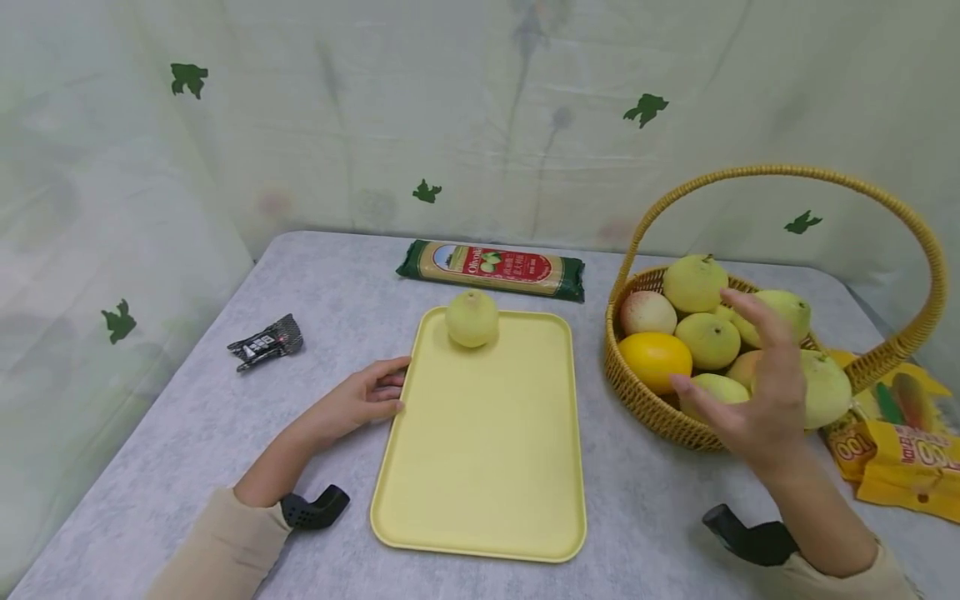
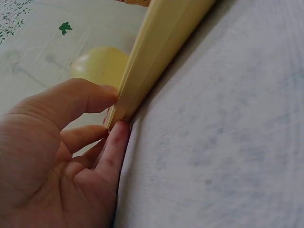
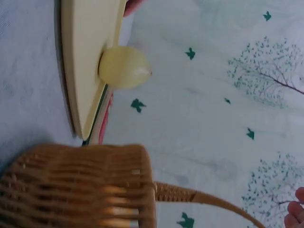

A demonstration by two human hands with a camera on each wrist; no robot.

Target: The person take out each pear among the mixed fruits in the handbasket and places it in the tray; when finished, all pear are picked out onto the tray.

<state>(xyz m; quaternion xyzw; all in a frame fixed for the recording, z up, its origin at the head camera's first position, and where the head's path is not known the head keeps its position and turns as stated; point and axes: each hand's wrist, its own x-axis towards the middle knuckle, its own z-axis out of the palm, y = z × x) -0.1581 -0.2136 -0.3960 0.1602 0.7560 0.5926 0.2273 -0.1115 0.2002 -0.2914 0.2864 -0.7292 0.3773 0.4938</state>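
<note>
currently: tray [image 1: 480, 450] flat on counter [image 1: 637, 525], long axis running from the person toward the curtain [image 1: 480, 125], short ends near and far. fruit [image 1: 472, 320] sits at the far end, left of centre; wrist views show its small tip pointing up, off the tray.

around: green-ended packet [image 1: 491, 270] lies crosswise just beyond the tray. black packet [image 1: 266, 342] well to the left. basket [image 1: 633, 400], heaped with round fruits and a lemon [image 1: 656, 360], stands right of the tray; its tall handle [image 1: 787, 170] arches over the heap. yellow packets [image 1: 911, 467] lie beside the basket, to the right.

hands: left hand [image 1: 367, 393] pinches the tray's left rim, thumb above, fingers at the outer edge; fruit farther off. right hand [image 1: 761, 396] over the basket's near side, thumb and fingers spread apart; contact with the heap: cannot tell.
</note>
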